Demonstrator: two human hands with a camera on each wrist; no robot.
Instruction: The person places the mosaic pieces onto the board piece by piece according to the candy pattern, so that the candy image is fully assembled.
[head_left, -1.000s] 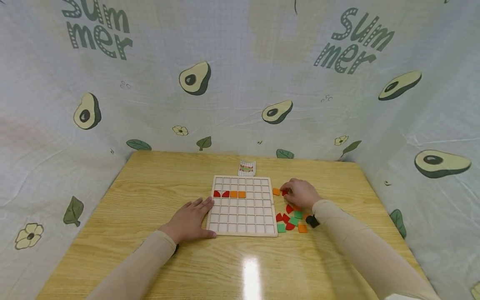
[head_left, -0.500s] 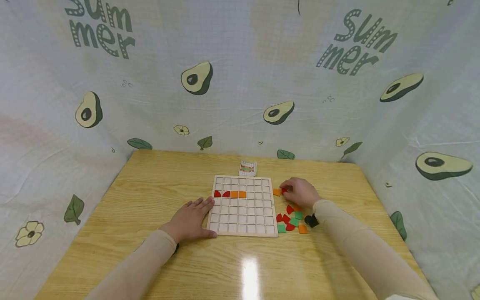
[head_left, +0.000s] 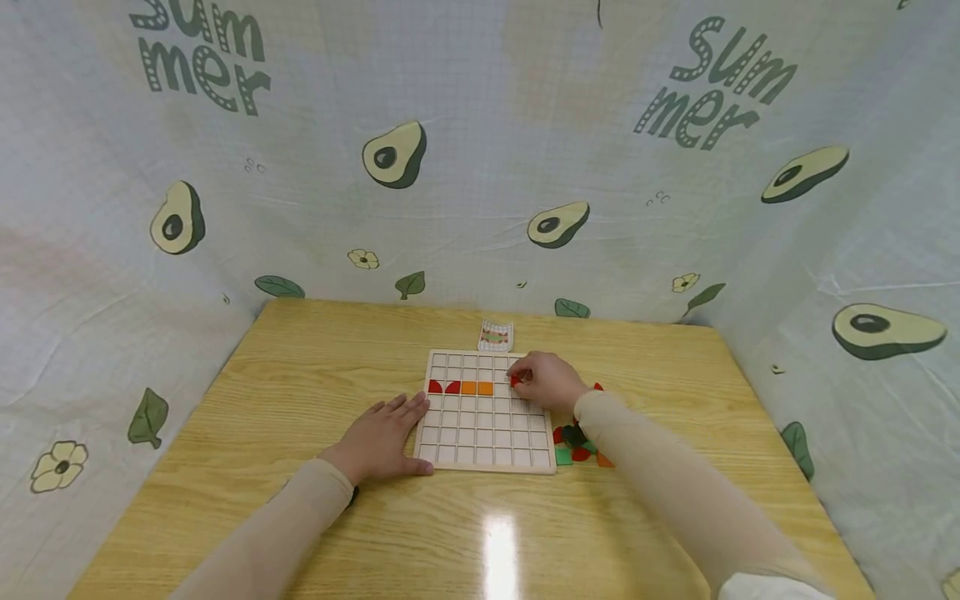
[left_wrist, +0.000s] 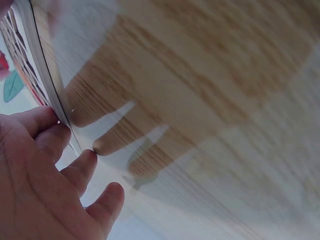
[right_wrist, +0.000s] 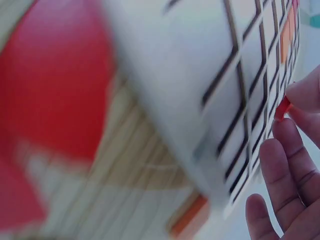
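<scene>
A wooden grid board [head_left: 465,458] lies on the table. One row holds two red curved tiles [head_left: 452,387] and two orange square tiles [head_left: 486,388], starting at the left. My right hand [head_left: 551,382] is over the board's right part and pinches a small red tile [right_wrist: 283,108] between thumb and fingertips, in line with that row; its exact shape is covered by the fingers. My left hand [head_left: 381,442] rests with spread fingers against the board's left edge, thumb at the lower left corner. In the left wrist view its fingertips [left_wrist: 116,192] are beside the board's side.
Loose red, green and orange tiles lie right of the board, such as a green tile [head_left: 563,456]; the right wrist and forearm partly cover them. A patterned card [head_left: 496,337] lies behind the board. A printed cloth [head_left: 465,233] hangs behind the table [head_left: 337,358].
My right hand has moved left from the loose tiles to over the board, carrying a red tile. The left hand has stayed at the board's edge.
</scene>
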